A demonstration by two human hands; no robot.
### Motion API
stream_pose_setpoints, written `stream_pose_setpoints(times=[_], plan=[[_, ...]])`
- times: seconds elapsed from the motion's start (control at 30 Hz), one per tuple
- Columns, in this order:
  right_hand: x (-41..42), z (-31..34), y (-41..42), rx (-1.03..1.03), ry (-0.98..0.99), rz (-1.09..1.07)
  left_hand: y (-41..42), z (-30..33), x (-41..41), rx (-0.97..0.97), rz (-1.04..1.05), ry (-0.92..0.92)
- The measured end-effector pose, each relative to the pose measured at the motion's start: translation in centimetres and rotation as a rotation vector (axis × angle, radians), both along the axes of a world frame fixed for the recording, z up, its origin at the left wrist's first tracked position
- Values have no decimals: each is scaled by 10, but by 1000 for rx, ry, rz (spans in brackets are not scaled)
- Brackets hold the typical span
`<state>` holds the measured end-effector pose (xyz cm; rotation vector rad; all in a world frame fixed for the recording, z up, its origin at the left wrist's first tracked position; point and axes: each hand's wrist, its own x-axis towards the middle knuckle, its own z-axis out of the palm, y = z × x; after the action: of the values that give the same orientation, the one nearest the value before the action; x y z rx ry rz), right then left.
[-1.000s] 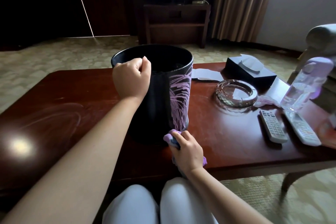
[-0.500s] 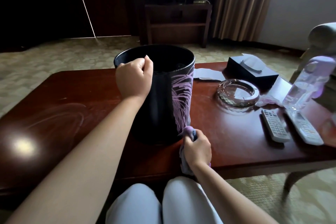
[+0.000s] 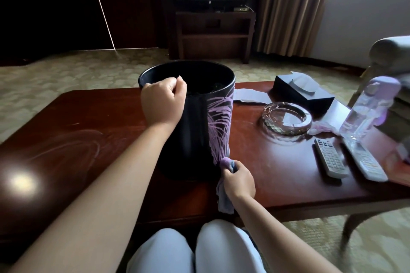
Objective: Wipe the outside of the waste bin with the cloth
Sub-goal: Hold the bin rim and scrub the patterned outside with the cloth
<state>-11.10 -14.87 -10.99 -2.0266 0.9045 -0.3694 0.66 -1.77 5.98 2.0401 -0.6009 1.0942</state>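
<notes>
Bin [image 3: 195, 131] stood upright on the bench [image 3: 277, 175]. Left hand [image 3: 163, 101], fist curled, gripped its near rim; right hand [image 3: 238, 178] squeezed the cloth [image 3: 224, 197] against its lower right side.

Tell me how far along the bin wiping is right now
Mid-wipe, as far as one view shows. The left hand grips the rim of the waste bin, steadying it upright on the table. The right hand presses the cloth against the bin's lower right wall. Which parts are already clean can't be told; the far side is hidden, so probably still to do.
</notes>
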Motion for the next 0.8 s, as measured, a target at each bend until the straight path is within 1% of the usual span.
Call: stream_pose_setpoints(times=[0.1,0.17,0.2,0.3,0.37,0.5,0.53,0.6,0.7,0.77,0.8], plan=[[-4,-7,-1,-143,16,170,-2,-1,1,-9,-3,-22],[-6,-9,-6,-175,0,225,-3,-2,1,-17,8,-30],[-4,-10,-8,-159,-15,216,-2,-2,1,-17,10,-32],[4,-10,-8,-16,-43,64,0,-1,1,-9,-6,-36],[4,-9,-6,-40,-27,63,1,-1,0,-1,-12,-47],[-9,-9,-4,-215,-109,343,-3,-2,-1,-21,4,-54],[-11,-11,-4,-251,-108,364,-3,-2,0,-21,4,-53],[-6,-12,-2,-240,-114,267,-2,-2,1,-13,-3,-51],[3,-8,-1,-98,-82,44,1,-2,1,-2,-10,-58],[5,-8,-3,-78,-92,39,0,-2,0,5,-13,-66],[3,-9,-3,-87,-131,98,-1,-2,0,6,-17,-64]])
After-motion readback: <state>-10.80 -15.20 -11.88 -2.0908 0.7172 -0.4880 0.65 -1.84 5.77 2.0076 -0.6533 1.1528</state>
